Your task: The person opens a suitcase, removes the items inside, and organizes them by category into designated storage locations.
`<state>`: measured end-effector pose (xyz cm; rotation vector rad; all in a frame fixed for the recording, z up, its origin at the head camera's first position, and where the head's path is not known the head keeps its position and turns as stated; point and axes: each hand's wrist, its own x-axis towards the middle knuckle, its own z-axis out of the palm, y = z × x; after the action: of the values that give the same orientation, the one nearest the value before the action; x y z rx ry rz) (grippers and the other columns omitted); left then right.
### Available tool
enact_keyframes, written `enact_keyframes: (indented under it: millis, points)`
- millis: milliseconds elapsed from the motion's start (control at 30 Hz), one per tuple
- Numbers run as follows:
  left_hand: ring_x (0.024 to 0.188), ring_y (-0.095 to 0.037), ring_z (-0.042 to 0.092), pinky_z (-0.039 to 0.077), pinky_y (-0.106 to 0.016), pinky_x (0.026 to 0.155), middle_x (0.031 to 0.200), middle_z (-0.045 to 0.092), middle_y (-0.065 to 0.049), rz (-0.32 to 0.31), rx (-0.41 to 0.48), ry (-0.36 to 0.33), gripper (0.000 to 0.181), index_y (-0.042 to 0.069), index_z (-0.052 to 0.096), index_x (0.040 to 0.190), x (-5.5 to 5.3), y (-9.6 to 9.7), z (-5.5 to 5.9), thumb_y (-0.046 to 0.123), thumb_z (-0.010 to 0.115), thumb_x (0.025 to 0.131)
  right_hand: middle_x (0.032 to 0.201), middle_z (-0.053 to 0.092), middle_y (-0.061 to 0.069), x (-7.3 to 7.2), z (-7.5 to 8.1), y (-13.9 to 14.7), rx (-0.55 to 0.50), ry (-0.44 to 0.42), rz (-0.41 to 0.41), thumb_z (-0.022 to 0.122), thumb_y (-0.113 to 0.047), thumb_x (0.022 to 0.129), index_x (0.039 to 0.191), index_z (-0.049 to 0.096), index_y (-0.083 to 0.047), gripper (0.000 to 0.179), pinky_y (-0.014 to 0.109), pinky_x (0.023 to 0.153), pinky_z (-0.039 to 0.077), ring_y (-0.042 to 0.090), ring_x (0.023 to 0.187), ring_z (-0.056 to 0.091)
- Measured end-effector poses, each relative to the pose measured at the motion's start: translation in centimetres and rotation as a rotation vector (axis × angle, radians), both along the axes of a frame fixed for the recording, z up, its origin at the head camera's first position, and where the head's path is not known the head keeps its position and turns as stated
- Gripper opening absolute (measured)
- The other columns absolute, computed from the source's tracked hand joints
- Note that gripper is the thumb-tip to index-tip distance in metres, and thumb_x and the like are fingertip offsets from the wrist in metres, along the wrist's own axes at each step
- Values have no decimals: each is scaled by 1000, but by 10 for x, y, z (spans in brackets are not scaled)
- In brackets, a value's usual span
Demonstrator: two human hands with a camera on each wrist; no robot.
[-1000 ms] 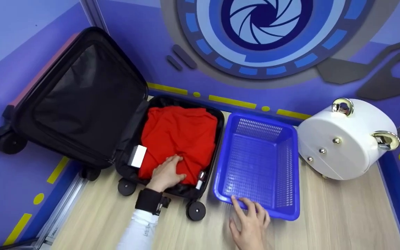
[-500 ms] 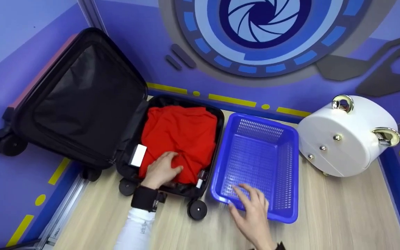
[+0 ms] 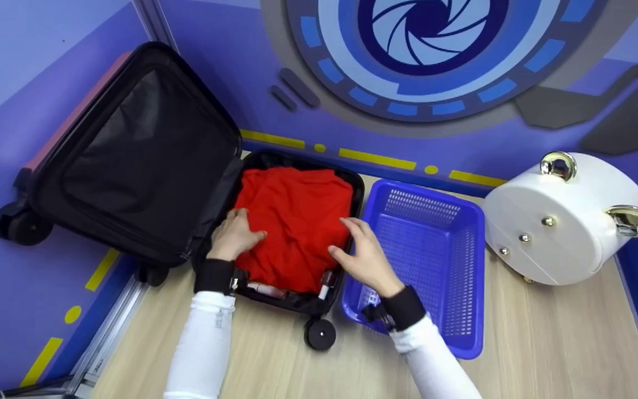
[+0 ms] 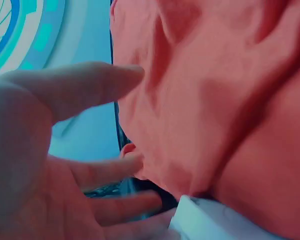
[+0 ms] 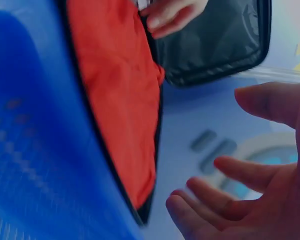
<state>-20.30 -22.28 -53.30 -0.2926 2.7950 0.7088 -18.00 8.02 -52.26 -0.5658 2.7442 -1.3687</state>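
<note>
A folded red cloth (image 3: pixel 297 227) fills the lower half of the black-lined suitcase (image 3: pixel 359 188). My left hand (image 3: pixel 235 237) is at the cloth's left edge with its fingers spread. In the left wrist view its fingertips come close to a white box (image 4: pixel 215 220); whether they touch it I cannot tell. From the head view that box is hidden by the hand. My right hand (image 3: pixel 368 259) hovers over the suitcase's right rim, fingers apart and holding nothing. Along the front edge of the cloth lie a small white-ended tube (image 3: pixel 324 289) and a pale tube-like item (image 3: pixel 266 290).
The suitcase lid (image 3: pixel 153 160) stands raised at the left. Just right of the suitcase is a blue plastic basket (image 3: pixel 477 277), and beyond it a white round case (image 3: pixel 551 227) with gold handles. A patterned wall (image 3: pixel 341 127) closes off the back.
My left hand has moved from the front of the cloth to its left edge. My right hand has left the basket's front rim and come up and left to the suitcase's right side.
</note>
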Motion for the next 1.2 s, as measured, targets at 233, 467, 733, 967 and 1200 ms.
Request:
enact_keyframes:
  millis: [233, 467, 733, 967, 1200]
  points:
    - [130, -49, 53, 38, -58, 110, 141, 53, -31, 56, -39, -64, 81, -8, 38, 149, -14, 2, -14, 41, 71, 94, 165, 22, 33, -29, -23, -29, 33, -221, -31, 71, -29, 92, 152, 45, 5, 74, 52, 120, 32, 46, 149, 34]
    - [129, -50, 52, 33, -56, 112, 136, 59, -31, 59, -58, -95, 87, -9, 36, 150, -21, 1, -26, 45, 72, 92, 165, -2, 40, -43, -34, -40, -123, -429, -123, 71, -30, 91, 155, 41, 2, 78, 53, 125, 19, 47, 155, 12]
    - [132, -48, 46, 24, -54, 105, 142, 55, -30, 147, 18, -50, 91, -7, 37, 152, -18, -12, -30, 45, 78, 88, 157, 39, 26, -57, -42, -51, -497, -655, -146, 66, -17, 91, 152, 38, 9, 72, 49, 124, 23, 37, 149, 33]
    - [130, -46, 51, 24, -56, 106, 137, 58, -26, 169, 38, 42, 75, -1, 46, 143, -12, -9, -31, 31, 83, 87, 143, 52, 23, -53, -44, -50, -600, -631, -138, 69, -13, 90, 145, 47, 5, 62, 42, 115, 30, 31, 132, 48]
    - [132, -43, 53, 39, -51, 111, 145, 55, -25, 163, 188, 109, 69, 3, 47, 145, -13, -2, -19, 21, 81, 88, 121, 57, 14, -53, -44, -50, -568, -538, -143, 75, -6, 85, 145, 50, -3, 66, 32, 89, 44, 21, 103, 56]
